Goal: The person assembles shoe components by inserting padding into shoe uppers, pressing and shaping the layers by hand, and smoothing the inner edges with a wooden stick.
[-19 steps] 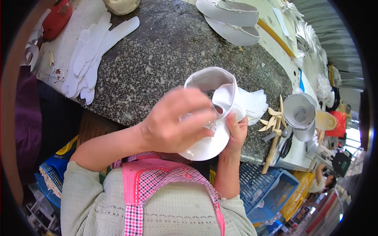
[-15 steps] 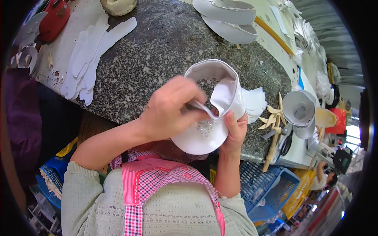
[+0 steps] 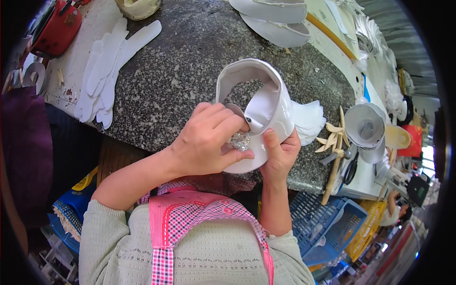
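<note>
Head view, only cam I've got. Left hand (image 3: 209,142) is curled around a small sparkly ornament (image 3: 240,140), pressing it onto the front of the white shoe upper (image 3: 259,107). Right hand (image 3: 280,154) grips the upper's lower edge from the side, thumb on top. The piece is held just above the near edge of the granite desk (image 3: 175,71).

Vs 0.6 s ago: the left hand sat higher, covering the opening; now it's lower and the opening shows clear. I'd judge the ornament is being seated, not yet let go.

Around it: white cutouts (image 3: 107,71) at left, red pot (image 3: 57,28), blue basket (image 3: 327,223).
</note>
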{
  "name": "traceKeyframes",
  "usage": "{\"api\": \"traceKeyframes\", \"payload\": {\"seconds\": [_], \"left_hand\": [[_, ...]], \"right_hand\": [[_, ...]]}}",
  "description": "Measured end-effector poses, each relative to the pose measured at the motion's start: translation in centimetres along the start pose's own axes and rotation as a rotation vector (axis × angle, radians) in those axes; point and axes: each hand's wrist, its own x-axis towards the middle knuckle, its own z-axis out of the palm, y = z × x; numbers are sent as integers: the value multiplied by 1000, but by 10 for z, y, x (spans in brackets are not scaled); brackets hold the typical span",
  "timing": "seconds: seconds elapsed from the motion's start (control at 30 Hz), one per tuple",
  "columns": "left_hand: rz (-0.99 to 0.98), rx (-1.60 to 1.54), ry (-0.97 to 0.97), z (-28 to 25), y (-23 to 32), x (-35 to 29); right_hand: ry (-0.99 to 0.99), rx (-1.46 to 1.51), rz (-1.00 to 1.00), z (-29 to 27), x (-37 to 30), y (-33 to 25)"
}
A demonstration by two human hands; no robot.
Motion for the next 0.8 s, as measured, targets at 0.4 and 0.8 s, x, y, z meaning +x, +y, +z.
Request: {"api": "traceKeyframes", "payload": {"seconds": [0.4,0.8], "left_hand": [[7,123,-52,3,1,6],[-65,-55,-153,-15,1,10]], "right_hand": [[175,123,-99,27,1,0],[133,39,26,22,-1,2]]}}
